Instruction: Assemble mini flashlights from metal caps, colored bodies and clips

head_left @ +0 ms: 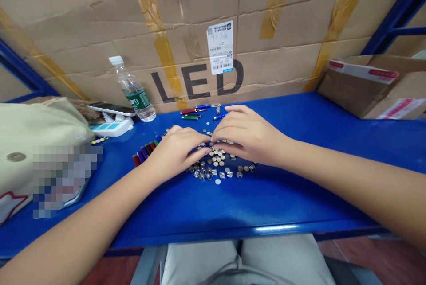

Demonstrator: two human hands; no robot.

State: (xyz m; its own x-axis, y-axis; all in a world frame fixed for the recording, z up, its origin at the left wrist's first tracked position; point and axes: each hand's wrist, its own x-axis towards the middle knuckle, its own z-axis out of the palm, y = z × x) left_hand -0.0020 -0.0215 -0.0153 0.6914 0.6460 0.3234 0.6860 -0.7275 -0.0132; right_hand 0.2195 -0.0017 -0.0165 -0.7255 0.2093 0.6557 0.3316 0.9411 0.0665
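Head view, largest things first?

Blue steel workbench (293, 196) spanning the frame, with a taped cardboard carton (213, 23) printed "LED" standing along its back edge and an opened cardboard box (369, 85) sitting at far right.

Left end of the bench?

Beige cloth bag (40, 143) lying over the edge, with a water bottle (135, 92) standing just beyond it, near a smartphone (111, 108) resting on a white-and-blue plastic unit (113, 126).

Hand state?

Left hand (176, 152) and right hand (248, 134) both arching downward, fingers half closed, fingertips nearly meeting over a loose pile of small metal discs (213, 163) at mid-bench. Grip on any single disc: impossible to confirm, the fingertips being hidden behind the knuckles.

Recommended handling?

Keeping fingertips low and working inward from the pile's edge, limiting scatter.

Obstructions?

Row of coloured marker tubes (144, 151) lying just beside the left hand, and short pens (193, 114) lying just beyond the pile, both crowding the working area.
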